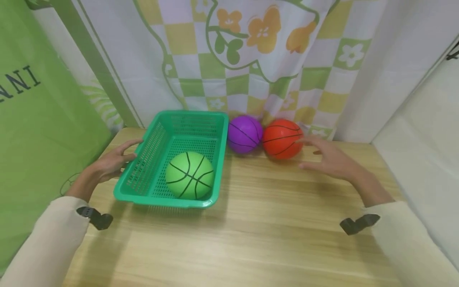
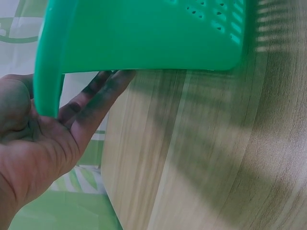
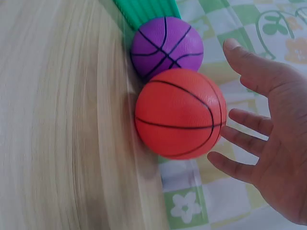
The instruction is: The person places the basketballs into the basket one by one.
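A green plastic basket (image 1: 179, 205) with slotted walls stands on the wooden table. Inside it, toward the front right, lies a light green ball (image 1: 190, 175) with black basketball lines. My left hand (image 1: 112, 161) is at the basket's left rim; in the left wrist view its fairly straight fingers (image 2: 96, 103) reach under the rim, which partly hides the thumb. To the basket's right sits a purple ball (image 1: 245, 134), and beside that a red ball (image 1: 283, 139). My right hand (image 1: 331, 159) is spread, fingertips right at the red ball's right side, holding nothing.
Behind the balls hangs a checked curtain (image 1: 251, 87) at the table's back edge. A green cloth (image 1: 46, 139) is on the left, and a white surface (image 1: 423, 135) rises on the right. Bare wood tabletop (image 1: 265, 231) stretches in front of the basket and balls.
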Demonstrator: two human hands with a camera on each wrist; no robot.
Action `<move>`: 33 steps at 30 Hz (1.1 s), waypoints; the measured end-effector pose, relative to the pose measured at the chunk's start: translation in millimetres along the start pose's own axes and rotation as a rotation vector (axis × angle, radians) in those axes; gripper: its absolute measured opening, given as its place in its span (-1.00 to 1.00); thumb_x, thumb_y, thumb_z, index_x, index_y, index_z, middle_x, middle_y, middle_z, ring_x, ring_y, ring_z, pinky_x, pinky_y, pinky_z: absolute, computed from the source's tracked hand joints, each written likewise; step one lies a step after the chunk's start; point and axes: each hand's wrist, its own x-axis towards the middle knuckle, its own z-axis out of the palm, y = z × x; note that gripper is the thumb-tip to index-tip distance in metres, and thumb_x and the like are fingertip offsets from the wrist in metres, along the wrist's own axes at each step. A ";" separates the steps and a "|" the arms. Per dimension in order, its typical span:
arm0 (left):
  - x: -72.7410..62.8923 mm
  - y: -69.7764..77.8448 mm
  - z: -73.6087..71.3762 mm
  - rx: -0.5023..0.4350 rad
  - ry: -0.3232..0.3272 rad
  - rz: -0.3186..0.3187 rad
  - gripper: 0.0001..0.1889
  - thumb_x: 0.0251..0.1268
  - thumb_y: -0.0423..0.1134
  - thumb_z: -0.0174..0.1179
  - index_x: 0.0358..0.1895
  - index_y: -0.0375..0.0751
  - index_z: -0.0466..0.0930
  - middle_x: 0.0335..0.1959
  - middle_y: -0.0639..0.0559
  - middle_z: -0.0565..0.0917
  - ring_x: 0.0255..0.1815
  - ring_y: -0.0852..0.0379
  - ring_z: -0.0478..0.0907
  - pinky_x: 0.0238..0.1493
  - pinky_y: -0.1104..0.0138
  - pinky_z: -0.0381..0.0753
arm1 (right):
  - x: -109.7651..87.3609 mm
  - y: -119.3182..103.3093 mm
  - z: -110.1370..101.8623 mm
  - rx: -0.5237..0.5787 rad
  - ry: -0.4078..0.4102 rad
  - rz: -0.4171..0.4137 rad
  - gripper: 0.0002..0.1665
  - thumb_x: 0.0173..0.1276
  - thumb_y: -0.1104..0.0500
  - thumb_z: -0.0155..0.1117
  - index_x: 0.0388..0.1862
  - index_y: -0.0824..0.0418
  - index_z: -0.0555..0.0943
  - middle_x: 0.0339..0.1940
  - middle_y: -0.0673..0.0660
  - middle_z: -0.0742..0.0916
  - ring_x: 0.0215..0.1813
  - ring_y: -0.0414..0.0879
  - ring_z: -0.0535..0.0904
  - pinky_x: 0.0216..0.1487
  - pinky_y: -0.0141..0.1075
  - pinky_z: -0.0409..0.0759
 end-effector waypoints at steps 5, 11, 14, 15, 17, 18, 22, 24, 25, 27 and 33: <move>1.7 -0.6 -0.6 0.003 0.009 -0.004 -0.33 0.69 -0.17 -0.19 0.65 0.10 -0.33 0.27 -0.47 0.28 0.00 -0.11 0.60 -0.04 -0.09 0.63 | -5.1 8.5 -6.3 0.023 -0.007 0.070 -0.17 0.24 0.20 0.50 0.44 0.32 0.36 0.41 0.31 0.41 0.36 0.35 0.30 0.16 0.32 0.43; 0.5 2.6 0.0 0.006 0.014 -0.009 -0.33 0.69 -0.17 -0.19 0.65 0.11 -0.34 0.28 -0.46 0.28 -0.01 -0.09 0.61 -0.05 -0.09 0.63 | -5.3 17.2 -13.3 0.063 -0.026 0.152 -0.05 0.27 0.19 0.48 0.54 0.30 0.21 0.51 0.35 0.25 0.44 0.41 0.14 0.14 0.34 0.44; -0.3 2.7 0.9 -0.006 0.014 -0.008 -0.33 0.69 -0.17 -0.18 0.65 0.12 -0.33 0.27 -0.47 0.29 -0.02 -0.10 0.61 -0.05 -0.08 0.63 | -3.5 25.7 -14.7 0.045 -0.048 0.155 0.05 0.25 0.17 0.49 0.59 0.29 0.10 0.53 0.41 0.17 0.42 0.49 0.12 0.12 0.39 0.42; -0.5 2.4 1.2 -0.012 0.013 -0.010 -0.32 0.69 -0.17 -0.18 0.65 0.11 -0.33 0.27 -0.47 0.29 -0.02 -0.10 0.60 -0.05 -0.09 0.63 | -3.1 28.9 -14.6 0.045 -0.056 0.156 0.09 0.24 0.17 0.50 0.60 0.28 0.08 0.54 0.41 0.15 0.42 0.51 0.11 0.13 0.41 0.39; -0.9 1.8 1.7 -0.015 0.013 -0.014 -0.32 0.69 -0.17 -0.18 0.65 0.11 -0.33 0.27 -0.47 0.28 -0.02 -0.10 0.60 -0.05 -0.09 0.63 | -3.1 35.2 -13.7 0.061 -0.069 0.165 0.14 0.22 0.18 0.51 0.62 0.24 0.03 0.55 0.40 0.12 0.42 0.54 0.09 0.16 0.46 0.30; -1.0 1.6 1.9 -0.017 0.012 -0.016 -0.32 0.69 -0.18 -0.18 0.65 0.11 -0.33 0.27 -0.47 0.27 -0.02 -0.11 0.60 -0.05 -0.09 0.63 | -2.9 38.5 -13.1 0.075 -0.076 0.174 0.16 0.21 0.19 0.51 0.63 0.22 0.00 0.55 0.41 0.10 0.42 0.55 0.08 0.17 0.49 0.25; 0.8 0.9 2.3 -0.010 0.020 -0.014 -0.33 0.69 -0.19 -0.19 0.65 0.12 -0.32 0.23 -0.45 0.30 -0.06 -0.10 0.61 -0.08 -0.09 0.65 | -2.1 48.8 -13.0 0.129 -0.081 0.216 0.24 0.21 0.19 0.50 0.66 0.13 -0.11 0.55 0.42 0.07 0.44 0.55 0.03 0.18 0.54 0.15; 2.3 0.3 2.5 -0.011 0.021 -0.008 -0.33 0.69 -0.18 -0.18 0.65 0.13 -0.31 0.20 -0.44 0.33 -0.07 -0.09 0.61 -0.09 -0.08 0.65 | -1.6 52.4 -13.0 0.133 -0.073 0.223 0.27 0.21 0.19 0.50 0.66 0.11 -0.15 0.54 0.45 0.08 0.44 0.56 0.02 0.17 0.55 0.14; 2.8 -0.1 2.3 -0.014 0.019 -0.005 -0.33 0.69 -0.17 -0.18 0.65 0.14 -0.30 0.20 -0.44 0.32 -0.07 -0.10 0.61 -0.09 -0.09 0.65 | -1.2 53.3 -12.6 0.137 -0.059 0.220 0.26 0.21 0.19 0.50 0.66 0.10 -0.14 0.55 0.44 0.08 0.45 0.55 0.02 0.17 0.53 0.17; 3.0 -1.2 1.5 -0.021 0.014 -0.004 -0.33 0.69 -0.17 -0.17 0.65 0.14 -0.30 0.25 -0.45 0.29 -0.04 -0.10 0.61 -0.08 -0.09 0.64 | 1.0 54.0 -10.3 0.163 -0.025 0.211 0.23 0.21 0.23 0.51 0.66 0.05 -0.09 0.56 0.39 0.09 0.47 0.51 0.03 0.17 0.50 0.24; 1.9 -3.3 -0.7 -0.035 0.002 -0.005 -0.31 0.68 -0.21 -0.17 0.65 0.12 -0.32 0.42 -0.49 0.08 0.06 -0.16 0.56 -0.04 -0.10 0.63 | 12.4 55.2 0.4 0.215 0.050 0.152 0.19 0.17 0.31 0.54 0.64 -0.10 0.06 0.61 0.17 0.08 0.48 0.41 0.06 0.12 0.42 0.39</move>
